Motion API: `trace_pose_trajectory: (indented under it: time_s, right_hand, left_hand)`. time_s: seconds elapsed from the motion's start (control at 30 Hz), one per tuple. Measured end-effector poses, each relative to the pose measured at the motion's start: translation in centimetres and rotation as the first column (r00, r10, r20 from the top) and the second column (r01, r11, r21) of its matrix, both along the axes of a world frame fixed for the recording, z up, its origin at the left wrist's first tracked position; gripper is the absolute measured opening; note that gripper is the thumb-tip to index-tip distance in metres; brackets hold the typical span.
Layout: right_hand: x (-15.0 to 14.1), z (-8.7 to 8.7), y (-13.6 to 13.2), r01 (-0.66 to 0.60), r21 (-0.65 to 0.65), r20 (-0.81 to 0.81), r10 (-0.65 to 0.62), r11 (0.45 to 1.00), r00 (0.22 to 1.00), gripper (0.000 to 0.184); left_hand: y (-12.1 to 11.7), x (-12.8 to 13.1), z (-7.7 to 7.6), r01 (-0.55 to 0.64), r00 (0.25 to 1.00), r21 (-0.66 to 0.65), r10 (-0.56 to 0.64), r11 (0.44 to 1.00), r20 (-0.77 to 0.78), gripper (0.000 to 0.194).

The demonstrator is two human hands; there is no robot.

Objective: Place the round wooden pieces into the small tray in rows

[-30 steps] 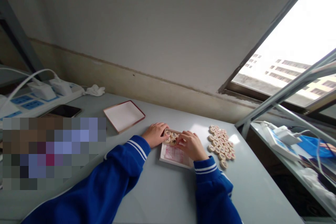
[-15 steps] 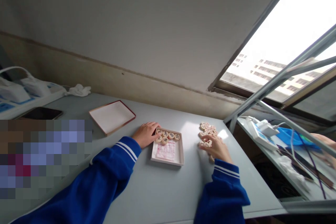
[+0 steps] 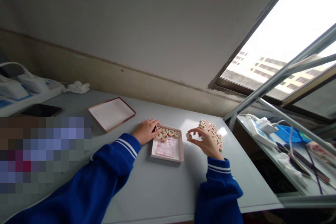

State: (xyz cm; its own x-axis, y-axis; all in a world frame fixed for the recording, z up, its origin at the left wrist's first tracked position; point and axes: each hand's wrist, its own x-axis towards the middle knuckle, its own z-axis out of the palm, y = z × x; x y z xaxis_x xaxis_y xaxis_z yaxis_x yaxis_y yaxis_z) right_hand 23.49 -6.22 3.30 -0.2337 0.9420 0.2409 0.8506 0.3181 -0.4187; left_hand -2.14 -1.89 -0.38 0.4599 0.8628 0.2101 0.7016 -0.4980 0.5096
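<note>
Between thumb and index finger, my right hand [image 3: 206, 141] pinches a Chinese chess piece [image 3: 188, 135] on edge, just right of the shallow box. My left hand [image 3: 145, 131] grips the far left corner of that cardboard box [image 3: 168, 160], its thumb at the nearest pieces inside. Round wooden Chinese chess pieces [image 3: 171, 132] with dark characters lie along the far end of the box, four across with a short second row below. A folded sheet with red print [image 3: 165, 148] covers the box floor nearer me. More Chinese chess pieces [image 3: 207, 124] lie grouped beyond my right hand, partly hidden by it.
The box lid [image 3: 112, 113] lies inside up at the left. Farther left are a phone [image 3: 39, 110], a power strip [image 3: 49, 94] with plugs and a white cable bundle [image 3: 78, 87]. A metal frame [image 3: 262, 87] rises at the desk's right edge, with a cluttered second surface beyond.
My right hand has moved left from the grouped pieces toward the box, carrying one piece. More of the group shows now. My left hand stays at the box corner.
</note>
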Motion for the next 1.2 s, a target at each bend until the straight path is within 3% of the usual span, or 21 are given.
trace_pose_trajectory:
  time_s: [0.07,0.17,0.4,0.6,0.7,0.77,0.83,0.9,1.03,1.2]
  right_hand:
    - [-2.6,0.1,0.0,-0.165,0.005,-0.044,0.165,0.986,0.985,0.019]
    - [-5.3,-0.3,-0.1,-0.235,-0.032,0.031,0.236,0.972,0.971,0.022]
    - [-6.0,-0.9,-0.1,-0.053,0.028,0.239,0.045,0.998,0.97,0.022]
    - [-5.2,-0.6,-0.3,-0.052,0.031,0.304,0.04,0.998,0.952,0.01]
    - [-2.8,-0.3,-0.4,0.161,0.122,0.328,-0.193,0.979,0.925,0.004]
    - [-0.8,-0.2,-0.4,0.415,0.213,0.356,-0.466,0.885,0.81,0.008]
    - [0.7,-0.2,-0.5,0.601,0.221,0.4,-0.633,0.768,0.663,0.016]
    - [1.5,-0.2,-0.6,0.679,0.165,0.452,-0.666,0.716,0.593,0.017]
    - [1.5,-0.5,-0.6,0.695,0.161,0.47,-0.674,0.701,0.57,0.015]
    - [2.0,-1.6,-0.2,0.642,0.204,0.392,-0.663,0.739,0.638,0.018]
  left_hand:
    - [0.0,0.0,0.0,-0.003,1.0,0.001,0.003,1.0,0.005,0.02]
    - [-0.1,0.0,-0.1,-0.007,1.0,-0.001,0.007,1.0,0.01,0.019]
    - [-0.1,0.1,0.0,-0.006,1.0,-0.002,0.006,1.0,0.021,0.017]
    - [0.0,0.0,-0.2,0.002,1.0,0.017,-0.002,1.0,0.024,0.017]
    - [0.1,0.0,-0.3,-0.003,1.0,0.017,0.003,1.0,0.014,0.019]
    - [0.1,0.0,-0.3,-0.004,1.0,0.014,0.004,1.0,0.004,0.019]
    - [0.1,0.0,-0.2,-0.003,1.0,0.01,0.003,1.0,-0.005,0.019]
    - [0.0,0.1,-0.1,-0.004,1.0,0.009,0.004,1.0,-0.011,0.019]
    - [-0.1,0.1,0.1,-0.006,1.0,0.005,0.006,1.0,-0.017,0.02]
    - [-0.2,0.0,0.1,-0.002,1.0,0.002,0.002,1.0,-0.015,0.02]
